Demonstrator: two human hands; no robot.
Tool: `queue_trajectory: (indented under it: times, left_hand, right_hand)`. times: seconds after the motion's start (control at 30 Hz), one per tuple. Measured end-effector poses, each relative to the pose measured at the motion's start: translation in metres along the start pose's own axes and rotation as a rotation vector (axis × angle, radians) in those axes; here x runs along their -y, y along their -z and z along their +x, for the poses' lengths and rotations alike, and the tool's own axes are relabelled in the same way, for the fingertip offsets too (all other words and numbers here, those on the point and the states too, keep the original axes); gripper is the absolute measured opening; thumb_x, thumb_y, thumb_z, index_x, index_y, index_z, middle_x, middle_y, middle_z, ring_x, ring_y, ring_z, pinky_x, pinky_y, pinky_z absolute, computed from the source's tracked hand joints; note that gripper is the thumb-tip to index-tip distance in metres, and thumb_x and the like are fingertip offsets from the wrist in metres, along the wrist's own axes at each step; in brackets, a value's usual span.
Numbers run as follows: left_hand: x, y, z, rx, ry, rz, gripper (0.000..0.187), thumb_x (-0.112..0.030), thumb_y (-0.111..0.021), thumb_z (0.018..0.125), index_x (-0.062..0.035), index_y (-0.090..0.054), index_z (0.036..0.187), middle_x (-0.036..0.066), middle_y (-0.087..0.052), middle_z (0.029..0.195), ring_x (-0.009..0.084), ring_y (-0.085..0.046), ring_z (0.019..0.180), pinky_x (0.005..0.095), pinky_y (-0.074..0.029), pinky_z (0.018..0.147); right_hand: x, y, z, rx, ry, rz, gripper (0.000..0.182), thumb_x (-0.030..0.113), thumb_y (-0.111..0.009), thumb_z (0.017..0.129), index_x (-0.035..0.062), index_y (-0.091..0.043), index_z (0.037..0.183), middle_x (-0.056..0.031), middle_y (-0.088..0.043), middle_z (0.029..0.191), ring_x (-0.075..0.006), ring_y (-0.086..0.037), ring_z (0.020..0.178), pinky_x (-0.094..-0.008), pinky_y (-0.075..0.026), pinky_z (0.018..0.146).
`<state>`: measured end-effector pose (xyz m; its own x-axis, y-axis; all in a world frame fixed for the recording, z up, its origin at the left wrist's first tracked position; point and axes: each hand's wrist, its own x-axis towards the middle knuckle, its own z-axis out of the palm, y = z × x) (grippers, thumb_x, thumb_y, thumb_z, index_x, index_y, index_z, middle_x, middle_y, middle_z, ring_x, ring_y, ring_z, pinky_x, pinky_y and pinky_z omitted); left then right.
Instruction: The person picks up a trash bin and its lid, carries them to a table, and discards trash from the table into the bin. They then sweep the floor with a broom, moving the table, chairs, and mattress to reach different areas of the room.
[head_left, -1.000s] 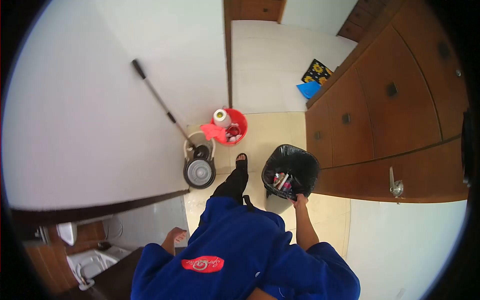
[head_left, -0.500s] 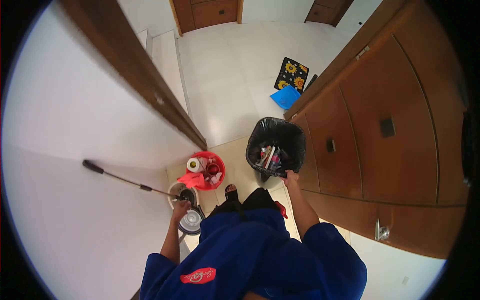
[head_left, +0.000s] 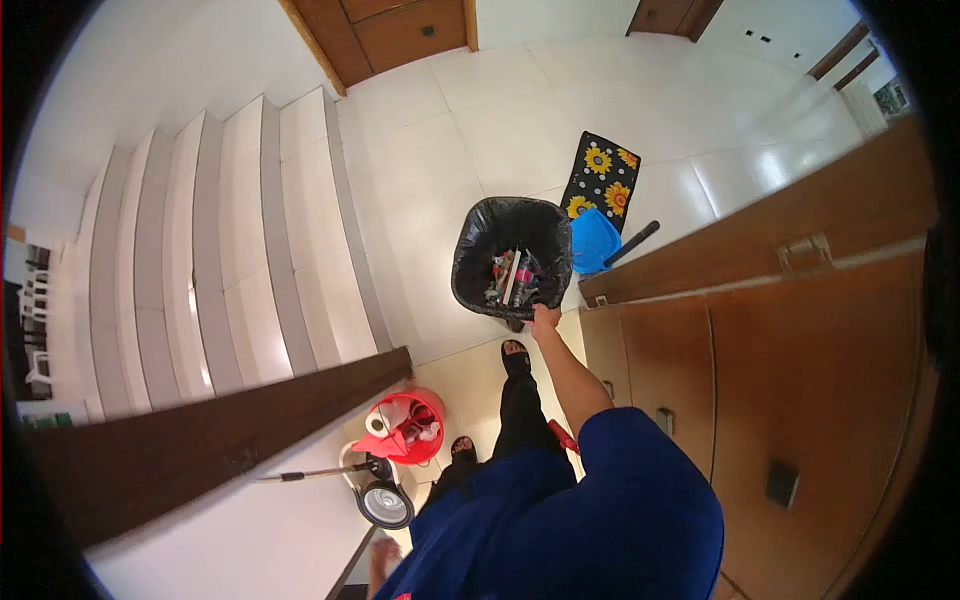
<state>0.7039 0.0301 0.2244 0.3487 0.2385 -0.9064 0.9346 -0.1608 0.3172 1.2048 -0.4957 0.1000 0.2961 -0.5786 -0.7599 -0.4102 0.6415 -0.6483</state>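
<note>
My right hand (head_left: 543, 318) grips the near rim of a trash bin (head_left: 478, 290) lined with a black bag, its fingers closed over the edge. Inside the bin lie litter pieces, among them a clear plastic bottle (head_left: 524, 282). Low in the view, my left hand (head_left: 383, 553) is blurred by motion beside my body, its fingers unclear. Nearest to it stands a mop bucket (head_left: 386, 504) with a round spin basket, a mop handle (head_left: 310, 474) leaning across it. Against that bucket is a red bucket (head_left: 434, 408) holding a paper roll and a pink-red cloth.
A blue dustpan (head_left: 594, 240) with a black handle lies by the sunflower mat (head_left: 603, 178). White stairs (head_left: 250, 230) rise on the left past a dark wooden door frame (head_left: 230, 450). A brown wooden door (head_left: 770, 370) stands close on the right.
I have stepped forward to the doorway, carrying the bin towards the dustpan and mat. My left hand has moved back from the mop bucket. The stairs have come into view.
</note>
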Motion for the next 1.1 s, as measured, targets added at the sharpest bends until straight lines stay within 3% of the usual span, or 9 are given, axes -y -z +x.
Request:
queue_trajectory:
  times: [0.27,0.33,0.43,0.53,0.63,0.73,0.9,1.03,1.1]
  left_hand:
    - [-0.049,-0.058,-0.01,0.148,-0.281,0.548,0.017,-0.02,-0.053,0.076,-0.0057,-0.059,0.081,0.008,-0.059,0.076,0.0171,-0.057,0.07,0.0296,-0.046,0.053]
    - [-0.05,-0.056,0.011,0.215,-0.31,0.089,0.018,-0.018,-0.054,0.076,-0.0057,-0.061,0.088,0.007,-0.061,0.082,0.0162,-0.059,0.075,0.0299,-0.047,0.056]
    - [-0.169,-0.061,0.018,0.242,0.314,-0.158,0.028,-0.027,-0.048,0.082,-0.004,-0.053,0.097,0.009,-0.06,0.087,0.0198,-0.061,0.076,0.0322,-0.049,0.064]
    - [-0.215,-0.055,0.045,0.171,0.106,-0.133,0.029,-0.029,-0.046,0.085,-0.0027,-0.052,0.095,0.011,-0.06,0.086,0.0202,-0.06,0.077,0.0286,-0.049,0.063]
    - [-0.258,-0.063,0.053,0.167,-0.001,-0.174,0.027,-0.028,-0.046,0.085,-0.0029,-0.051,0.095,0.01,-0.06,0.084,0.0181,-0.06,0.073,0.0271,-0.048,0.06]
    - [-0.265,-0.063,0.061,0.251,0.046,-0.014,0.025,-0.025,-0.046,0.085,-0.002,-0.053,0.093,0.01,-0.061,0.083,0.018,-0.06,0.072,0.0283,-0.049,0.061]
    - [-0.294,-0.061,0.038,0.191,0.102,0.034,0.022,-0.022,-0.048,0.084,-0.0017,-0.053,0.091,0.008,-0.061,0.08,0.0159,-0.059,0.067,0.0267,-0.047,0.057]
    - [-0.294,-0.046,0.052,0.183,0.111,0.105,0.028,-0.029,-0.048,0.084,-0.0024,-0.052,0.092,0.011,-0.061,0.082,0.0185,-0.06,0.069,0.0303,-0.047,0.059]
    - [-0.295,-0.055,0.054,0.202,0.108,0.092,0.025,-0.027,-0.048,0.084,-0.0027,-0.052,0.091,0.01,-0.061,0.08,0.0171,-0.059,0.067,0.0288,-0.047,0.057]
  right_hand:
    - [-0.055,-0.081,0.065,0.239,-0.052,0.08,0.063,-0.009,-0.05,0.07,0.0169,-0.026,0.123,-0.0104,-0.04,0.117,-0.0324,-0.047,0.099,-0.0514,-0.048,0.07]
    - [-0.057,-0.07,0.075,0.349,-0.167,0.077,0.057,-0.002,-0.052,0.073,0.0162,-0.028,0.121,-0.0117,-0.041,0.115,-0.0318,-0.048,0.096,-0.0511,-0.047,0.071]
    - [-0.018,-0.032,0.097,0.609,-0.478,0.06,0.042,0.021,-0.055,0.078,0.0144,-0.034,0.114,-0.0141,-0.045,0.107,-0.0302,-0.051,0.088,-0.0497,-0.046,0.068]
    - [0.046,0.02,0.174,0.115,0.024,0.334,0.04,0.044,-0.037,0.084,0.0066,-0.043,0.099,-0.0112,-0.052,0.077,-0.0275,-0.051,0.069,-0.0426,-0.045,0.066]
    - [0.174,0.014,0.159,-0.318,-0.099,0.845,0.055,0.053,-0.029,0.083,0.0084,-0.04,0.114,-0.015,-0.049,0.096,-0.0288,-0.048,0.084,-0.0413,-0.046,0.069]
    - [0.23,0.013,0.14,-0.243,-0.003,0.867,0.06,0.057,-0.026,0.082,0.0113,-0.038,0.119,-0.0144,-0.045,0.108,-0.0296,-0.044,0.094,-0.0412,-0.046,0.072]
    - [0.253,0.036,0.176,0.068,0.151,1.04,0.044,0.04,-0.032,0.081,0.0052,-0.043,0.107,-0.0152,-0.049,0.101,-0.0288,-0.049,0.086,-0.042,-0.048,0.069]
    - [0.225,0.052,0.236,0.4,-0.694,1.347,0.019,0.015,-0.04,0.075,-0.0028,-0.045,0.078,-0.0154,-0.048,0.074,-0.0242,-0.052,0.069,-0.0344,-0.05,0.059]
    - [0.213,0.062,0.245,0.388,-0.635,1.321,0.01,0.008,-0.041,0.073,-0.0025,-0.04,0.072,-0.0127,-0.043,0.069,-0.0224,-0.05,0.064,-0.0289,-0.049,0.055]
